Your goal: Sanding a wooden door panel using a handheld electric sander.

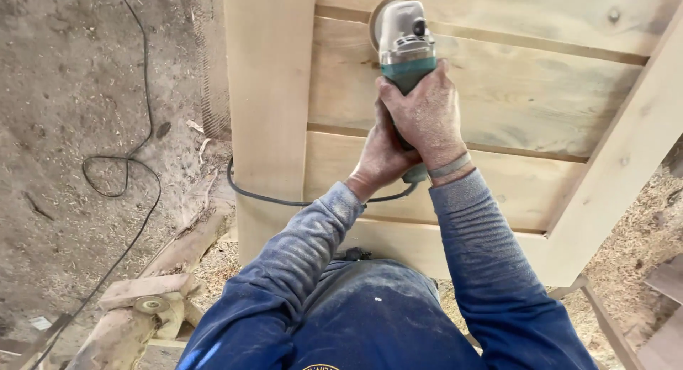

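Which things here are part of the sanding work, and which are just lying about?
In use: angle grinder, gripped by left hand and right hand; its grey cord; the wooden panel under the disc.

Lying about: black cable on the dusty floor; log with scrap wood; sawdust.

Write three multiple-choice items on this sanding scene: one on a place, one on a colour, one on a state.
1. Where does the angle grinder rest?
A. on the wooden panel
B. on the dirt floor
C. on the log

2. What colour are the person's sleeves?
A. red
B. blue
C. white

3. How is the grinder held?
A. by the right hand alone
B. by no hand
C. by both hands, with the left hand lower on the body

Answers: 1 A, its disc end lies against the planks of the panel. 2 B, both dusty sleeves are blue. 3 C, both hands wrap the teal body, the right above the left.
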